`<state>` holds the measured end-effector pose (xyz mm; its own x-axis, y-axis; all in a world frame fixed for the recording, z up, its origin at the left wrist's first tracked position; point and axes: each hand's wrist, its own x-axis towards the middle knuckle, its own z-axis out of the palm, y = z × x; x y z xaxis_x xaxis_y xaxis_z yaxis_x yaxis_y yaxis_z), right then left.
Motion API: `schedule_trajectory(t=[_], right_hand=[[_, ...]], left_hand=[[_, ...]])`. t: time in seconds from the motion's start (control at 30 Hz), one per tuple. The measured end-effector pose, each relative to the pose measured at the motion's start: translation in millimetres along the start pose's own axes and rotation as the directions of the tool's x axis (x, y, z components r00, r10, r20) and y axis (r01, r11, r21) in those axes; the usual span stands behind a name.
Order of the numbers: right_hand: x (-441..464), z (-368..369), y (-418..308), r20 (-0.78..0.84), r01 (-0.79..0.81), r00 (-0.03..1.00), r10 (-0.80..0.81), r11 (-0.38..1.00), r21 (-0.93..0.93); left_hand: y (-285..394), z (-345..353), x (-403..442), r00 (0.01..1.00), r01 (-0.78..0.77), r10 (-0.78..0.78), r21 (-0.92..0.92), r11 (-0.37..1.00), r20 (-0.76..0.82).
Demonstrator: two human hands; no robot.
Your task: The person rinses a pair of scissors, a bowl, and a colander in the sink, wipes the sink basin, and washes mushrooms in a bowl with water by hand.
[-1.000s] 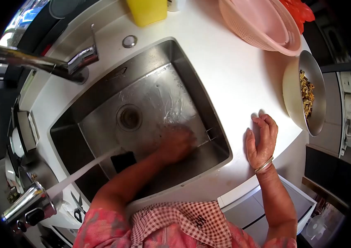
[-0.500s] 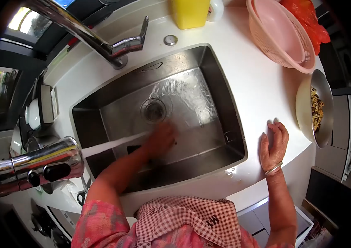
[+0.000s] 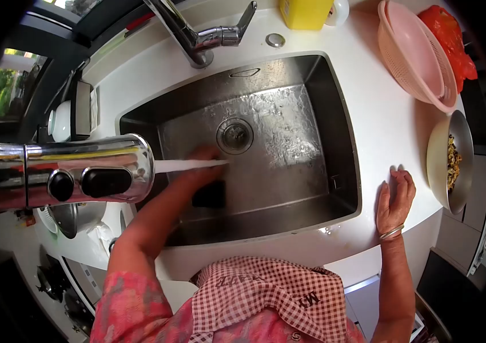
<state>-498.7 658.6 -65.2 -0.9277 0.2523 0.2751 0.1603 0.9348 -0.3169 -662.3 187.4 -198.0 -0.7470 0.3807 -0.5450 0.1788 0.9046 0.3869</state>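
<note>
The left hand (image 3: 203,153) is down in the stainless-steel sink (image 3: 249,191), just left of the drain strainer (image 3: 236,136), blurred and crossed by the water jet (image 3: 183,164); how far its fingers are spread, and whether it has hold of anything, I cannot tell. The forearm slants over the near rim, with the elbow low beside the checked apron (image 3: 277,291). A black rectangular patch (image 3: 210,194) shows next to the wrist, too dark to identify.

Judging by the glossy film right of the strainer, that part of the sink floor is already well wetted, with no scraps visible on it. The near floor looks duller and seems less rinsed, while the arm hides part of the left side. Water is running from the chrome spray head (image 3: 118,157), so the rinsing looks unfinished.

The right hand (image 3: 394,208) rests on the white countertop (image 3: 380,134), fingers loosely bent, thumb apart, nothing visible in its grasp, a bangle (image 3: 391,232) at the wrist. Beyond it stand a metal bowl (image 3: 438,163) of dried-looking food and a pink colander (image 3: 397,71)
</note>
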Motion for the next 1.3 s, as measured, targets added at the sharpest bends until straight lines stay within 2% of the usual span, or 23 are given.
schedule_trajectory(t=[0.03,0.13,0.2,0.23,0.3,0.33,0.4,0.47,0.53,0.57,0.6,0.63,0.67,0.73,0.77,0.83,0.97,1.0,1.1,1.13,1.2,1.27,1.3], right_hand=[[-0.3,-0.2,0.3,0.001,0.001,1.000,-0.001,1.000,-0.009],[-0.1,2.1,-3.0,-0.050,0.000,0.999,0.005,0.995,0.100],[-0.9,3.3,-0.8,-0.080,-0.006,0.997,0.014,0.995,0.095],[-0.4,2.1,-0.1,-0.089,0.017,0.996,-0.011,0.997,0.071],[0.7,-1.0,-0.9,-0.089,0.022,0.996,-0.015,0.997,0.077],[1.0,-2.9,-1.7,-0.077,0.006,0.997,-0.001,0.998,0.062],[1.7,-5.8,-4.8,-0.061,-0.024,0.998,0.028,0.998,0.061],[1.5,-6.4,-5.0,-0.052,-0.037,0.998,0.039,0.998,0.043],[1.4,-7.0,-4.6,-0.050,-0.041,0.998,0.043,0.999,0.030],[1.0,-7.1,-4.7,-0.048,-0.045,0.998,0.046,0.999,0.029],[1.0,-6.9,-5.3,-0.047,-0.048,0.998,0.049,0.998,0.030],[1.1,-7.3,-5.7,-0.057,-0.043,0.997,0.045,0.998,0.039],[0.8,-7.5,-5.3,-0.065,-0.035,0.997,0.038,0.998,0.051],[0.1,-4.8,-5.6,-0.086,-0.021,0.996,0.028,0.997,0.072],[0.2,-4.5,-4.5,-0.082,-0.012,0.996,0.016,0.999,0.051],[-0.5,-3.1,-4.0,-0.078,-0.023,0.997,0.026,0.999,0.039],[-0.6,-2.0,-4.2,-0.067,-0.018,0.998,0.020,0.999,0.031],[-0.6,-2.3,-5.3,-0.063,-0.025,0.998,0.028,0.998,0.053],[-1.4,-1.1,-2.1,-0.044,-0.029,0.999,0.030,0.999,0.030],[-1.5,-1.1,-1.8,-0.038,-0.028,0.999,0.029,0.999,0.024],[-1.5,-0.8,-2.1,-0.037,-0.035,0.999,0.035,0.999,0.006],[-1.2,-0.7,-1.6,-0.038,-0.032,0.999,0.032,1.000,0.001],[-0.4,-1.3,-1.7,-0.041,-0.025,0.999,0.025,1.000,0.006]], left_hand=[[-29.3,13.4,-12.4,0.995,-0.092,0.089,0.079,0.993,0.035],[-18.1,16.6,-53.5,0.948,-0.300,0.236,0.345,0.889,0.215],[-52.1,72.9,-57.7,0.909,-0.417,0.378,0.421,0.806,0.176],[-42.1,75.4,-53.4,0.881,-0.465,0.448,0.461,0.756,0.155],[10.2,44.3,-56.0,0.901,-0.293,0.244,0.087,0.952,0.358],[46.3,25.7,-56.5,0.860,-0.143,0.164,-0.080,0.986,0.482],[86.4,31.3,-43.8,0.912,-0.226,0.329,-0.372,0.900,0.243],[159.8,0.6,-39.0,0.937,-0.086,0.295,-0.693,0.716,0.188],[208.2,10.4,-21.2,0.980,-0.138,0.197,-0.763,0.631,-0.014],[232.3,14.3,-14.9,0.986,-0.129,0.160,-0.818,0.561,-0.046],[255.3,10.0,-15.8,0.989,-0.111,0.146,-0.813,0.572,-0.032],[272.3,17.0,-10.2,0.988,-0.106,0.151,-0.775,0.623,-0.014],[285.4,24.3,-4.9,0.986,-0.141,0.167,-0.632,0.762,-0.019],[303.1,37.1,1.6,0.990,-0.089,0.131,-0.510,0.855,0.046],[303.7,38.2,3.2,0.981,-0.079,0.155,-0.485,0.871,0.119],[303.6,48.6,2.9,0.988,-0.100,0.139,-0.426,0.899,0.061],[292.8,34.8,0.0,0.978,-0.028,0.125,-0.482,0.876,0.169],[289.0,34.4,-0.9,0.975,-0.020,0.111,-0.422,0.906,0.192],[264.0,34.6,-13.7,0.969,-0.079,0.161,-0.383,0.920,0.188],[250.6,37.1,-16.3,0.952,-0.047,0.170,-0.427,0.903,0.255],[207.0,74.3,-19.1,0.976,-0.030,0.138,-0.524,0.851,0.168],[153.0,76.1,-25.1,0.988,0.148,-0.065,-0.720,0.678,0.141],[106.4,102.6,-16.9,0.943,-0.119,-0.178,-0.786,0.606,-0.281]])
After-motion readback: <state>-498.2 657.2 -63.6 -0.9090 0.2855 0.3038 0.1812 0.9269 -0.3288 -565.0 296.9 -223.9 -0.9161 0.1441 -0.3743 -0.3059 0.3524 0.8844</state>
